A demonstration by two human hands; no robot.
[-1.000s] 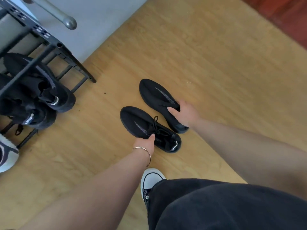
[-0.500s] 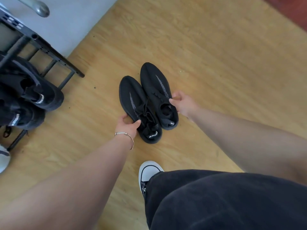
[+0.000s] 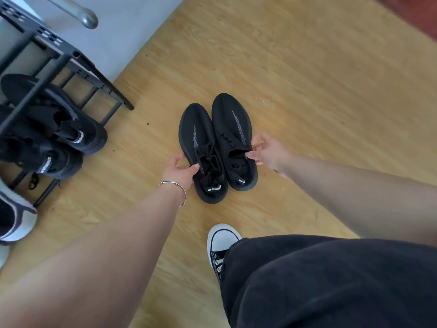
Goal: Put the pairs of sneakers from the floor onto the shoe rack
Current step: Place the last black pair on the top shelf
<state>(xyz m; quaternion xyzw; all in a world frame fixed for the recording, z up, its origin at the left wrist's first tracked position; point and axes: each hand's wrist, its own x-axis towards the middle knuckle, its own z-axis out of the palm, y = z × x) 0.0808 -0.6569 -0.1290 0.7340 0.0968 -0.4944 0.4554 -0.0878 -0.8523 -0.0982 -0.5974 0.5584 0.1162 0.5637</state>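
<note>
Two black knit sneakers stand side by side on the wooden floor, toes pointing away from me: the left sneaker (image 3: pixel 196 129) and the right sneaker (image 3: pixel 230 114), their sides touching. My left hand (image 3: pixel 179 171), a thin bracelet on its wrist, grips the left sneaker's outer side, thumb on the upper beside the laces. My right hand (image 3: pixel 269 152) pinches the collar edge of the right sneaker. The dark metal shoe rack (image 3: pixel 71 55) stands at the left, against the grey wall.
Two black sneakers (image 3: pixel 71 124) lie on the rack's lower tier, and a white and navy shoe (image 3: pixel 14 216) sits at the left edge. A metal pole (image 3: pixel 87 18) sticks out above the rack. My own white-toed shoe (image 3: pixel 221 237) and dark trouser leg (image 3: pixel 331 280) are below.
The two sneakers lay apart and angled; both hands pushed them together into a neat pair. In the last half second the hands stay on the sneakers' sides.
</note>
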